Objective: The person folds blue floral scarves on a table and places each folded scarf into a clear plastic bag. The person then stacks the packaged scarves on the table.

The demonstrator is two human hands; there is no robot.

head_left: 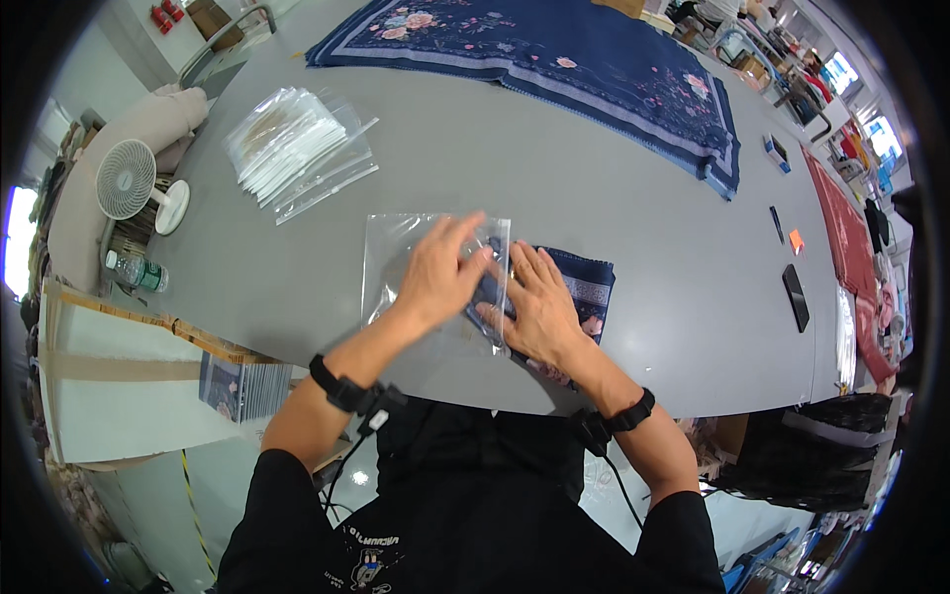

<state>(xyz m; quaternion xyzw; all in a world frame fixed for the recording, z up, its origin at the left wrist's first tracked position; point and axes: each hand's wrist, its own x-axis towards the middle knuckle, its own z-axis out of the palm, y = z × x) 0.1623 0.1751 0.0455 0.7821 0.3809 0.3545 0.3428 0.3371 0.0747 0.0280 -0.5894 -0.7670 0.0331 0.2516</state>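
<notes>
A folded navy floral cloth [596, 291] lies on the table in front of me, its left part under the clear film of a plastic bag [382, 256]. My right hand [540, 308] rests palm down on the cloth, fingers spread. Its thumb reaches left past the bag's right edge and appears to be behind the film. Over the bag is my left hand [439, 271], thumb and fingers apart; whether it touches the film, I cannot tell. Farther left lies a fanned stack of clear plastic bags [297, 145].
Spread navy floral cloths [564, 59] cover the grey table's [690, 297] far side. A phone [795, 298], a pen [776, 224] and an orange slip [796, 241] lie right. Left are a white fan [128, 180], a water bottle [139, 272] and packed cloths [245, 390] on a lower board.
</notes>
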